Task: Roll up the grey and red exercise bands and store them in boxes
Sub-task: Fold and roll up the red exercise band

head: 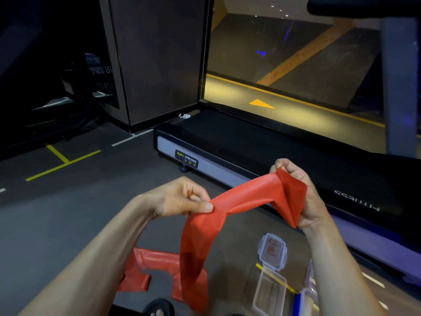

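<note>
Dark gym floor (68, 213), treadmill (227, 142) ahead, clear boxes (270, 290) below; left hand (182, 197), right hand (303, 192) apart, both pinching red band (239, 201).

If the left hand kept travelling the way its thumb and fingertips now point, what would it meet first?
The left hand, pinching the red stretchy exercise band, points toward the right hand. Going on, it would first run into the bunched band between them, then probably that right hand, though depth is hard to judge from one view.
</note>
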